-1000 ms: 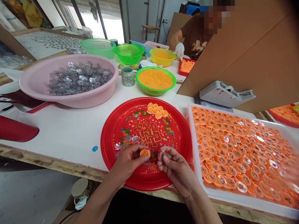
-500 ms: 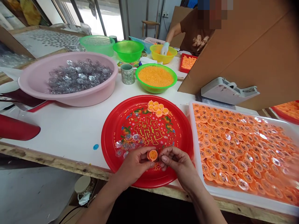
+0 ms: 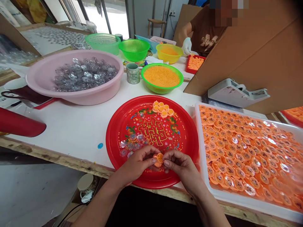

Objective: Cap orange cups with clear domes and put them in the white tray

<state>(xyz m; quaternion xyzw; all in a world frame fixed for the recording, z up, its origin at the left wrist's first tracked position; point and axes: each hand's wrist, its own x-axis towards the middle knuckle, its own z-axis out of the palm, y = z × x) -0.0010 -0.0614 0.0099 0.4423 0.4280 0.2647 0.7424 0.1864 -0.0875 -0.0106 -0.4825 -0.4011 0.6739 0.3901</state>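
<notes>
Low over the near part of a round red tray (image 3: pixel 115 126), my left hand (image 3: pixel 138 161) pinches a small round orange plastic piece (image 3: pixel 159 159) with a cup-like face. My right hand (image 3: pixel 181 164) has its thumb and fingers pressed together at the right edge of that piece. Whatever lies between those fingertips is too small to make out. Clear plastic domes (image 3: pixel 130 145) lie on the tray to the left of my hands. Several orange filled cups (image 3: pixel 163 108) are grouped near its far rim, and orange granules are scattered about.
Right of the tray stands a white bin (image 3: pixel 201 151) of finished-looking orange discs (image 3: pixel 236 151). A green bowl (image 3: pixel 144 83) of orange granules, a mug (image 3: pixel 133 74) and a pink basin (image 3: pixel 94 97) of clear plastic pieces stand behind. A co-worker's gloved hand (image 3: pixel 187 46) is beyond.
The orange piece has turned in my left fingers and now meets my right fingertips. The co-worker's gloved hand moved from the yellow bowl toward the small red tray. The view shifted slightly.
</notes>
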